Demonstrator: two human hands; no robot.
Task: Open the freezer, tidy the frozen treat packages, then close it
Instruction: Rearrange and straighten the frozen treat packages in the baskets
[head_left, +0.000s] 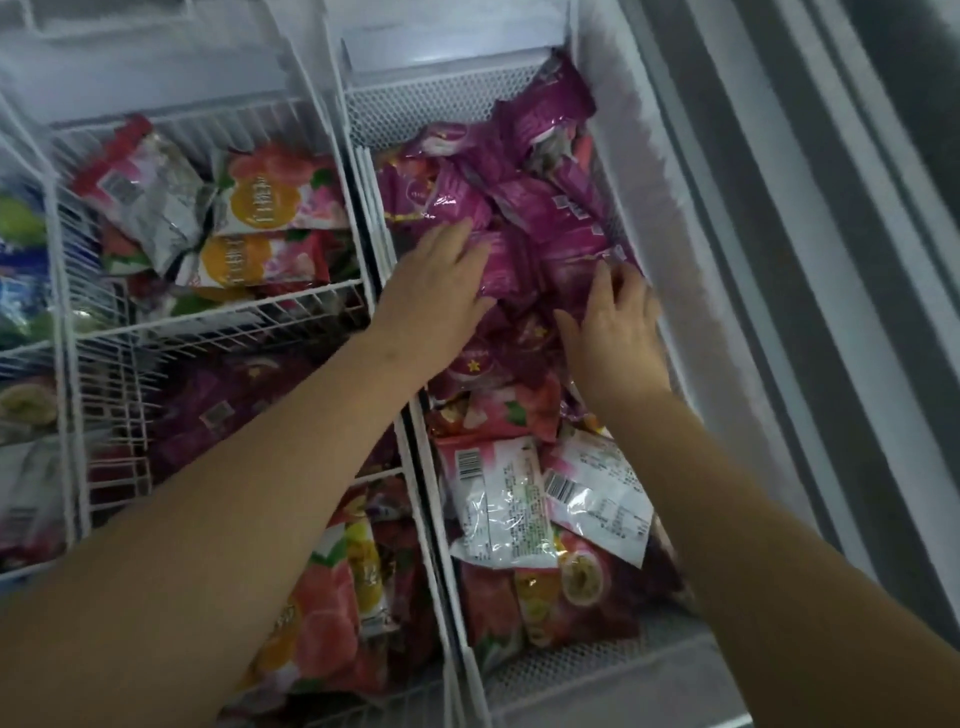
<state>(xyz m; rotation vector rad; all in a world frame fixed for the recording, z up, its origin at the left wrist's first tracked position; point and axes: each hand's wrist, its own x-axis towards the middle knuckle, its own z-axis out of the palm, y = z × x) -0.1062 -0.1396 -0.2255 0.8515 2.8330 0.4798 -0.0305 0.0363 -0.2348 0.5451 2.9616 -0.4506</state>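
1. Freezer (639, 171): open, frosted walls, white wire baskets (218, 317) inside.
2. Magenta treat packages (540, 218): heaped in the right-hand compartment.
3. Left hand (441, 280): fingers spread flat on the heap, gripping nothing.
4. Right hand (618, 332): open, fingertips on the packages beside the freezer wall.
5. Pink-and-white packages (545, 499): nearer end, same compartment.

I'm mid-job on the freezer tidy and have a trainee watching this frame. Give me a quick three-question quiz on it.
1. True or false: the freezer is open.
2. Both hands rest on packages of which colour? A) blue B) magenta C) green
3. Fill in: the two packages lying barcode side up are ____ the camera than the hands.

Key
1. True; its baskets and frosted wall are exposed.
2. B; the left hand and right hand lie flat on the magenta packages in the right-hand compartment, gripping nothing.
3. Nearer.
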